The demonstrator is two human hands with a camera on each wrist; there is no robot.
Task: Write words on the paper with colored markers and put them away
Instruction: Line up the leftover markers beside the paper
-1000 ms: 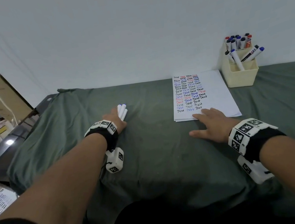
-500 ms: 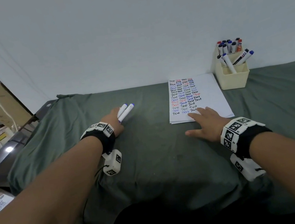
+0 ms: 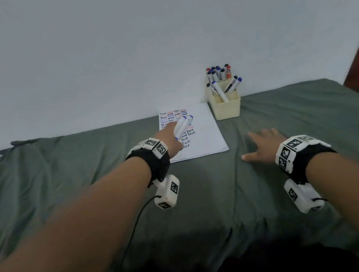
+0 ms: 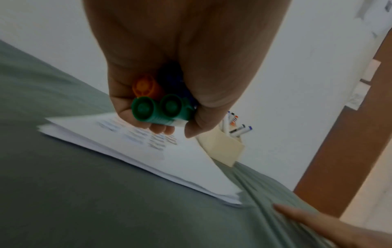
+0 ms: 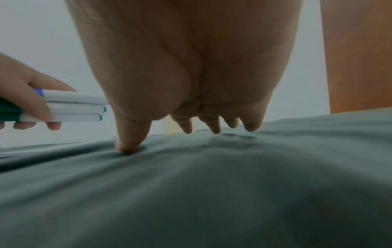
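Green cloth: a table is covered by it from edge to edge, and wrinkles are seen running toward 5 o'clock.
Paper: a thin stack is laid flat on the cloth just past centre, toward 12 o'clock; rows of the word "Test" in several colours are written down its left part.
Cream holder: it is stood at 1 o'clock from the paper, just beside the sheet's far corner; capped markers are held upright and leaning inside it.
Right hand: it is laid palm down on the cloth at 3 o'clock from the paper's near corner, fingers spread and straight; nothing is held.
Left hand: it is raised over the paper's left part, fingers curled round a bundle.
Marker bundle: white barrels are gripped together and pointed toward 1 o'clock; two green caps and an orange one are seen at the wrist end.
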